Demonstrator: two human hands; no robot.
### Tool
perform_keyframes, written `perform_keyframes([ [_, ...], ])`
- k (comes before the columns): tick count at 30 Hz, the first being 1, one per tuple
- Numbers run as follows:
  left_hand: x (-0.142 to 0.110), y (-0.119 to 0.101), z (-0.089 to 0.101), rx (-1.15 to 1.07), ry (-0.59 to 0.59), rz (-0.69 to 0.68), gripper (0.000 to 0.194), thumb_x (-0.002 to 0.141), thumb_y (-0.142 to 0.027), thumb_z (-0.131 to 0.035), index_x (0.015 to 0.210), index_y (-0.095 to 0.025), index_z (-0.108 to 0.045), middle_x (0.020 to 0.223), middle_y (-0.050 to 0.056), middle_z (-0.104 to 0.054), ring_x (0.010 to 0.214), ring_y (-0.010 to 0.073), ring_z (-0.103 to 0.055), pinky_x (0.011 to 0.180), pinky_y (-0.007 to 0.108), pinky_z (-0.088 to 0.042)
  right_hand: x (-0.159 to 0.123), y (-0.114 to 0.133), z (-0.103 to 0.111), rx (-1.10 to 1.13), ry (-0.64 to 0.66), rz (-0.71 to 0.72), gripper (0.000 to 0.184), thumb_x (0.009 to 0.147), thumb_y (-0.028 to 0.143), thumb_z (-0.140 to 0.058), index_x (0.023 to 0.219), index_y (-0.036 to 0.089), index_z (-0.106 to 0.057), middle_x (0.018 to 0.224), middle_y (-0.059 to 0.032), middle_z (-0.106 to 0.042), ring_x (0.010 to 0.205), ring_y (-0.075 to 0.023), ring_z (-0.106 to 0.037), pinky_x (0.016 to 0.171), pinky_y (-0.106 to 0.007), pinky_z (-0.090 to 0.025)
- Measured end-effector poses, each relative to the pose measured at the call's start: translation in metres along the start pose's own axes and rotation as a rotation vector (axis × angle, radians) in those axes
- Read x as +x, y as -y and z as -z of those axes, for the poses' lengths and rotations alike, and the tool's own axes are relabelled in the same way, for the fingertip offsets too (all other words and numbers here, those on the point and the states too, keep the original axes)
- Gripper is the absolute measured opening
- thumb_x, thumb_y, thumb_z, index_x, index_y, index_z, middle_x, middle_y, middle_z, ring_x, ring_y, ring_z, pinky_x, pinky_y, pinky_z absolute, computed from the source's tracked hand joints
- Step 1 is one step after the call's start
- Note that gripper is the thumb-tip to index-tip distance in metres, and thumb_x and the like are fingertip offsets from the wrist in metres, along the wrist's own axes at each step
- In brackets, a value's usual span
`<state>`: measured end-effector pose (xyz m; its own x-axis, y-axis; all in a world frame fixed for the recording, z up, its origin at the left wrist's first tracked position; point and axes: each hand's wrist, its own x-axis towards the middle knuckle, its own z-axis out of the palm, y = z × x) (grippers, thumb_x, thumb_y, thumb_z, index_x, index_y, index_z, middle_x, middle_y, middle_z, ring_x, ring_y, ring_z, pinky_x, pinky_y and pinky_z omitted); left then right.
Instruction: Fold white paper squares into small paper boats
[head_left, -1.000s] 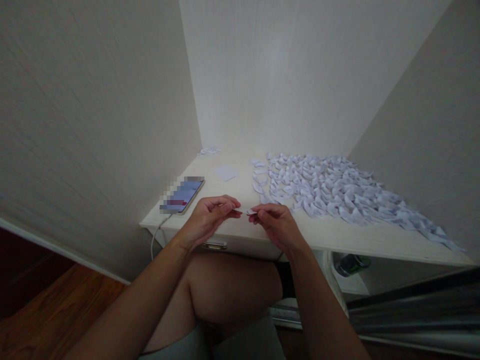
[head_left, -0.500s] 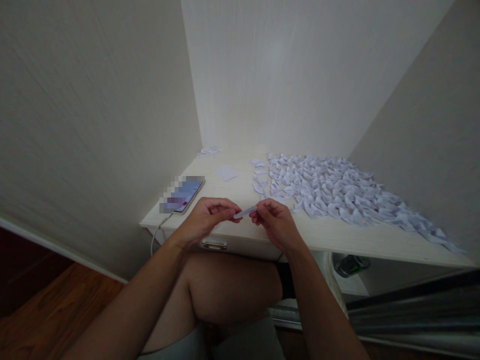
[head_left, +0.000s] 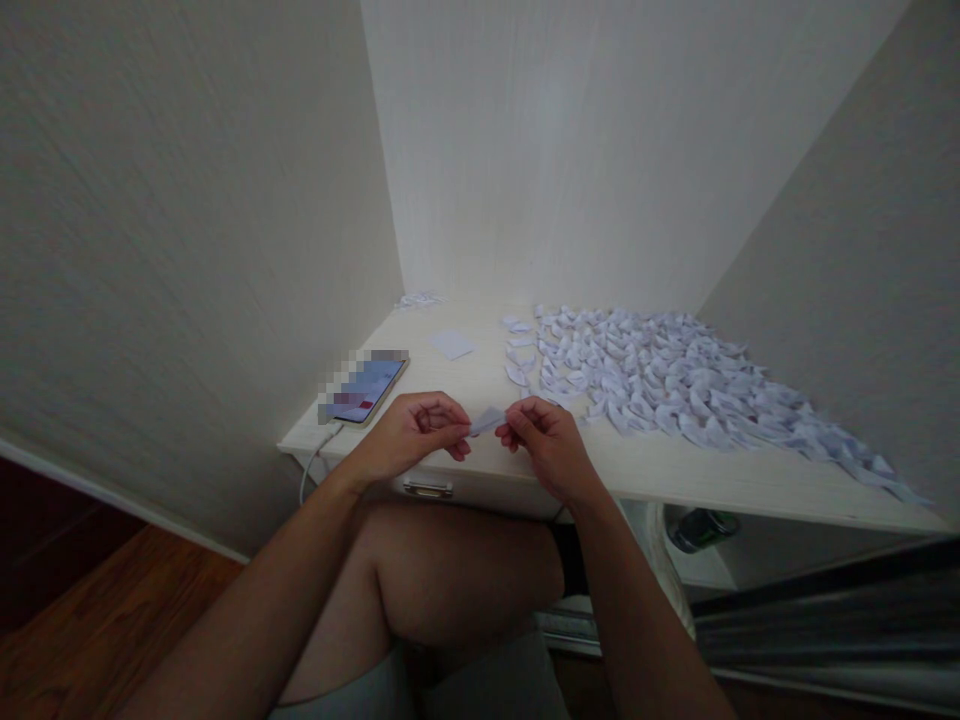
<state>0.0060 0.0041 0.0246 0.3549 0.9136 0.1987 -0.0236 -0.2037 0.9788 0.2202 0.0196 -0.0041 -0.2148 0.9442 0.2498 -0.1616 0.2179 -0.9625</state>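
Here, hands pinching paper, can label unreadable

The view was dim and grainy, with a faint, diffuse glow on the back wall beyond both hands. Shadow deepened below the right hand. Pixel blocks masked part of the phone beside the left hand; the paper piece between them looked soft.

Likely home | white desk with drawer | wood-look floor
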Motion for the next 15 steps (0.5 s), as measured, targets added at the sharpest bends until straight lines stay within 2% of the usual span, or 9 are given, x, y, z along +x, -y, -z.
perform_keyframes([
  [5,-0.0027,0.0035,0.0014,0.195,-0.032,-0.047,0.016,0.076,-0.027,-0.080,0.076,-0.017,-0.069,0.061,0.005,-0.073,0.054,0.0181,-0.072,0.052,0.023,-0.057,-0.0007,0.0050,-0.0034,-0.109,0.020,-0.002,0.027,0.083,0.045,-0.072,0.074,0.020,-0.066,0.065,-0.0014,-0.070,0.055,-0.0129,-0.056,0.054,-0.027,-0.046],
  [8,-0.0046,0.0007,-0.0013,0.314,-0.052,-0.122,0.011,0.080,-0.025,-0.076,0.076,-0.016,-0.073,0.065,0.006,-0.073,0.057,0.0169,-0.072,0.051,0.020,-0.056,-0.0011,0.0050,-0.0045,-0.157,-0.013,0.007,0.026,0.084,0.044,-0.070,0.075,0.020,-0.065,0.065,-0.0016,-0.070,0.055,-0.0131,-0.056,0.054,-0.027,-0.045],
  [11,-0.0062,-0.0029,-0.0043,0.332,-0.011,-0.167,0.017,0.087,-0.030,-0.070,0.080,-0.016,-0.076,0.073,0.008,-0.074,0.060,0.0165,-0.072,0.053,0.021,-0.057,-0.0012,0.0036,-0.0046,-0.163,-0.051,0.014,0.027,0.085,0.045,-0.069,0.075,0.020,-0.064,0.065,-0.0016,-0.069,0.055,-0.0136,-0.057,0.055,-0.028,-0.046],
  [15,-0.0043,0.0013,-0.0070,0.301,-0.032,-0.264,0.016,0.076,-0.029,-0.082,0.087,-0.017,-0.080,0.087,0.009,-0.075,0.071,0.0177,-0.072,0.064,0.026,-0.062,-0.0009,0.0025,-0.0038,-0.147,-0.101,0.002,0.030,0.084,0.048,-0.070,0.075,0.020,-0.063,0.065,-0.0022,-0.069,0.056,-0.0141,-0.059,0.057,-0.029,-0.048],
])
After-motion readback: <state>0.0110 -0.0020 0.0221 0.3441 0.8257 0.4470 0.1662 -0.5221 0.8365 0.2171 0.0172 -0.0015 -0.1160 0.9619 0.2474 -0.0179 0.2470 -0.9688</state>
